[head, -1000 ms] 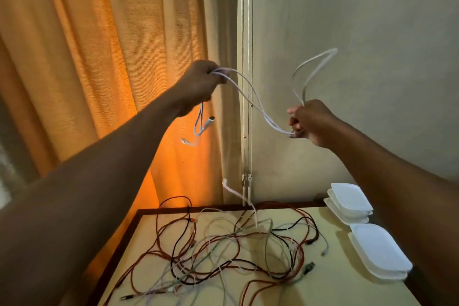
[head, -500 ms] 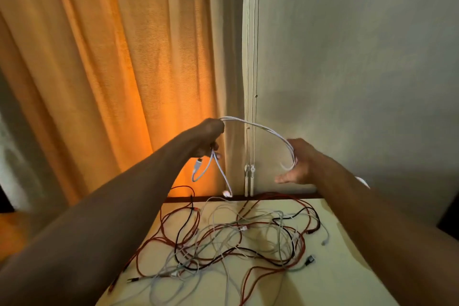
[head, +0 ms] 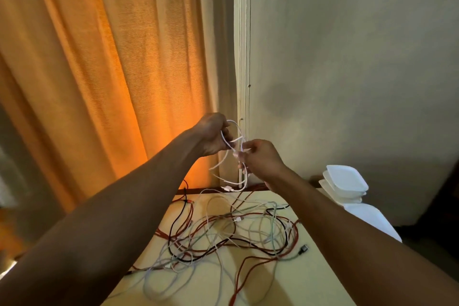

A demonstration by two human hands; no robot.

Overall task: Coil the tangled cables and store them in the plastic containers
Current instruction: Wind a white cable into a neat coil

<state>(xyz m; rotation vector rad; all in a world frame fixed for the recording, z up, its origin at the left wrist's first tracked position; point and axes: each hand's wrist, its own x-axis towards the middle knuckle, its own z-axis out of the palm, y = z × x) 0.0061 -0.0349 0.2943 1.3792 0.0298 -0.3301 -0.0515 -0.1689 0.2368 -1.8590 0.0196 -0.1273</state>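
While both hands were raised over the far edge of the table (head: pixel 313 281), the left hand (head: pixel 212 135) was curled round the top of a small loop of white cable (head: pixel 218 163). The right hand (head: pixel 263 159), just beside it, was pinching a strand of that same cable between thumb and fingertips. So the cable sat between the two grips, its slack hanging pretty much straight down toward the tangled pile (head: pixel 223 233). My guess is that the dangling bit gets wound up next, and the right hand looked nearer to it. The plastic containers (head: pixel 345 181) were stacked well off right, on the right arm's side.
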